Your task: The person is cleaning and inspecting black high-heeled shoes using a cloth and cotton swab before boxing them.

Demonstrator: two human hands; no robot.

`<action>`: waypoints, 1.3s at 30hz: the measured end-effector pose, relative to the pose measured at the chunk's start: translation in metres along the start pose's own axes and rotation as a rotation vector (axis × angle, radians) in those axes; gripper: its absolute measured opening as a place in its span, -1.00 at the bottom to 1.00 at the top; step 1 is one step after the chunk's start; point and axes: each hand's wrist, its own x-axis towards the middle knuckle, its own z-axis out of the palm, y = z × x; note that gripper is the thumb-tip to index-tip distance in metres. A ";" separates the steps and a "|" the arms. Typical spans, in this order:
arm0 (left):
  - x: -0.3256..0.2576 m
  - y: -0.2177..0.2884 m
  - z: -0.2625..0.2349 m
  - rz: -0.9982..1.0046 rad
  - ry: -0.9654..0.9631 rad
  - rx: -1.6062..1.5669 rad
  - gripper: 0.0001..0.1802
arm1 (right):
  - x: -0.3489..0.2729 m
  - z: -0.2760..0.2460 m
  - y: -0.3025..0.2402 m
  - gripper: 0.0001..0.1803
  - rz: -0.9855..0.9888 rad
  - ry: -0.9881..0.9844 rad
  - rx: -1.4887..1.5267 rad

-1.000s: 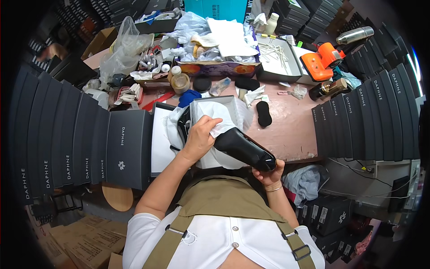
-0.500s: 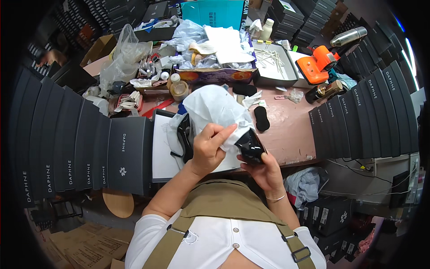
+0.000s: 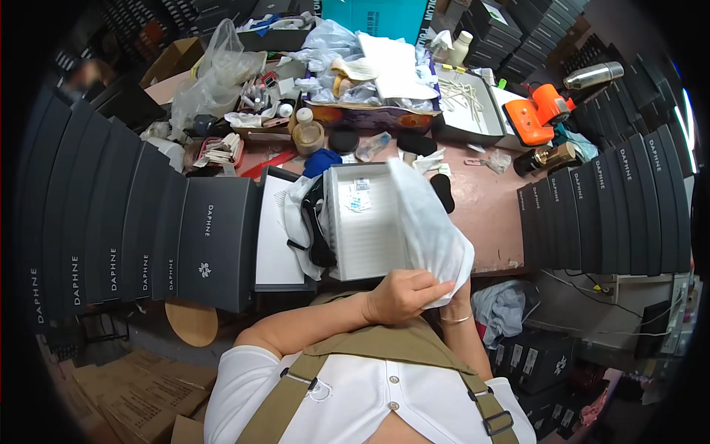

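My left hand (image 3: 405, 296) pinches the lower edge of a white, thin cloth-like pouch (image 3: 433, 222). Behind the pouch is my right hand (image 3: 462, 294), with only its wrist side showing and its fingers hidden. No black shoe is visible at the pouch now. An open shoebox (image 3: 370, 248) lies in front of me, pale inside, with small white-and-blue packets (image 3: 356, 200) at its far end. Just left of it, a black heeled shoe (image 3: 319, 240) rests on a white wrapping (image 3: 296, 214), over a dark-edged box part with a white inner face (image 3: 277, 248).
Dark shoeboxes stand in rows at left (image 3: 214, 244) and right (image 3: 592, 214). Along the back are a carton of crumpled white wrapping (image 3: 370, 115), a tray of white sticks (image 3: 466, 107), an orange device (image 3: 532, 118), a jar (image 3: 308, 137) and black oval pads (image 3: 442, 191).
The pouch has come down and right, toward my body, and the open shoebox behind it is uncovered. The black shoe in my right hand has gone from sight. My left hand has moved right.
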 end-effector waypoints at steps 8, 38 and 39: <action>-0.025 0.002 -0.031 -0.136 -0.417 0.012 -0.40 | 0.039 -0.019 0.037 -0.49 -0.242 -0.058 -1.273; -0.182 -0.123 -0.081 -1.118 0.308 0.605 -0.21 | 0.125 -0.069 0.131 -0.08 -0.133 -0.444 -1.937; -0.177 -0.127 -0.084 -1.257 0.264 0.496 -0.17 | 0.117 -0.051 0.131 -0.11 -0.338 -0.362 -1.900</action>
